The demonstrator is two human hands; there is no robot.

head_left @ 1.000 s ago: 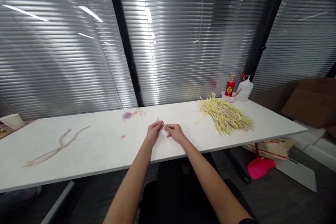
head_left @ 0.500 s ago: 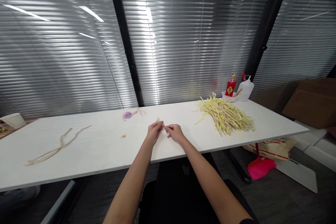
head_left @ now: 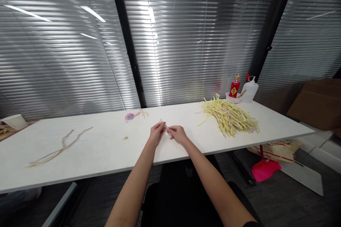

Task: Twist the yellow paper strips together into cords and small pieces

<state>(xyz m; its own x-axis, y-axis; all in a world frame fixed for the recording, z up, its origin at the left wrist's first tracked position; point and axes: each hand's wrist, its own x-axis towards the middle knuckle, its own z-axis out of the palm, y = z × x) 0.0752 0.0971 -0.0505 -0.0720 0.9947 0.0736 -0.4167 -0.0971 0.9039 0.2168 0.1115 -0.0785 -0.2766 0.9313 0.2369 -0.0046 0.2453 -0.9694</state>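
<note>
My left hand and my right hand come close together above the front middle of the white table. Both are closed, their fingertips pinching a small pale strip that spans the gap between them. A whitish tip of it pokes up past the left fingers; the rest is covered by my fingers, and its exact kind is too small to tell. Right of my hands lies a heap of yellow-green and beige stalks. Farther left, a few long tan strands lie loose on the table.
A small pink and purple bundle of thin bands lies near the back edge. At the back right stand a red bottle in a shallow bowl and a white squeeze bottle. A paper cup is far left; cardboard boxes are right.
Both hands keep their pinch on the pale strip in nearly the same spot. The view has shifted very slightly; nothing else on the table has moved.
</note>
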